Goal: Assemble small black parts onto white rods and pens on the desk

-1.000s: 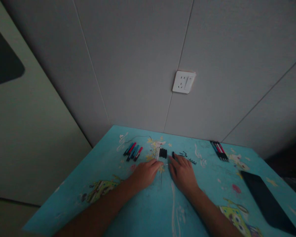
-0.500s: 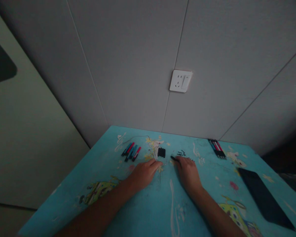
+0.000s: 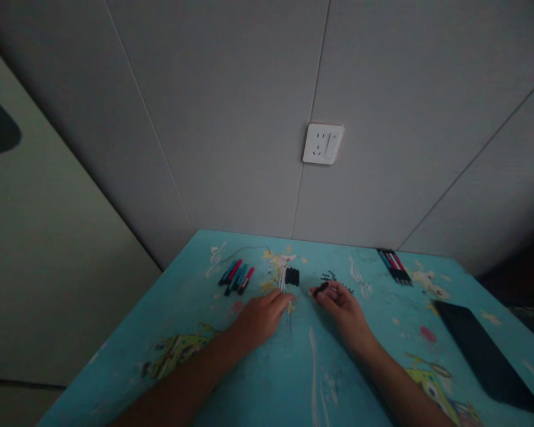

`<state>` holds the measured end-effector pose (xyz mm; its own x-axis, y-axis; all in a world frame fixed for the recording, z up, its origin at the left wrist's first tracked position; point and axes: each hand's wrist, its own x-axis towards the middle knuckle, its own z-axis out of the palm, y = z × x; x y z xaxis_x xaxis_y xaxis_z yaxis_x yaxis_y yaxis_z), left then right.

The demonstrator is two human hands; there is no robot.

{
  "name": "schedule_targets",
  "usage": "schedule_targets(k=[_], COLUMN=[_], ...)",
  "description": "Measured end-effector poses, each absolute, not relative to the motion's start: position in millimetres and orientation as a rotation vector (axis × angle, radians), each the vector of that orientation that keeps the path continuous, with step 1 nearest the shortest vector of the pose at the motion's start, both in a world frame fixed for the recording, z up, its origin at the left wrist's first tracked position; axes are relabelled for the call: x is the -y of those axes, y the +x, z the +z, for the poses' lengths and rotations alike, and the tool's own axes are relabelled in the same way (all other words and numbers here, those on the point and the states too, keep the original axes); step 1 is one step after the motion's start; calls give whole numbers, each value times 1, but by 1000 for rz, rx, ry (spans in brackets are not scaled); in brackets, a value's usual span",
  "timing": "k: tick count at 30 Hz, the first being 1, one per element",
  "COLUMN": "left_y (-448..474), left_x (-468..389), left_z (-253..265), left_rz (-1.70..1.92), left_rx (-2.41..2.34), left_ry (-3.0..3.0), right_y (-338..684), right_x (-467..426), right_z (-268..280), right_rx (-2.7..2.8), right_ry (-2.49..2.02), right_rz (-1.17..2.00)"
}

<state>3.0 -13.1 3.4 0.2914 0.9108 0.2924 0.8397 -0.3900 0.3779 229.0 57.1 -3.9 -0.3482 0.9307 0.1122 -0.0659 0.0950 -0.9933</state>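
My right hand [image 3: 342, 308] pinches a small black pen part [image 3: 321, 289] between thumb and fingers, slightly above the table. My left hand [image 3: 263, 314] rests on the tabletop with its fingers pressed together; a thin, pale bit shows at their tips, too small to name. Just beyond the left fingers lie slender white sticks [image 3: 282, 279], like pen refills. Beside them is a row of short black tubes [image 3: 292, 276]. Several blue and red pen barrels [image 3: 236, 277] lie farther left. Small dark pieces [image 3: 329, 276] are scattered behind the right hand.
The table's blue cartoon-print top [image 3: 249, 379] runs up to the grey wall. At the back right several pens [image 3: 395, 267] lie side by side. A flat black panel [image 3: 487, 356] lies along the right side. On the wall is a white socket [image 3: 323, 144].
My right hand has turned and lifted the black part, so its thumb side now shows. My left hand stays nearly in place. The view has shifted slightly.
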Motion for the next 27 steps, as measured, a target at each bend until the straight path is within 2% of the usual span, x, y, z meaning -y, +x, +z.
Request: schedule_targets(k=[9, 21, 27], left_y=[4, 3, 2], left_x=[16, 15, 15], left_z=[9, 6, 3], left_rz=[686, 688, 708], left_rx=[-1618, -1564, -1521], left_ry=[2413, 2463, 2459], right_y=[227, 221, 224], right_x=[-50, -43, -43], right_z=[9, 10, 5], right_rx=[1495, 1439, 1587], right_ry=[-876, -799, -842], right_rz=[1453, 1666, 1552])
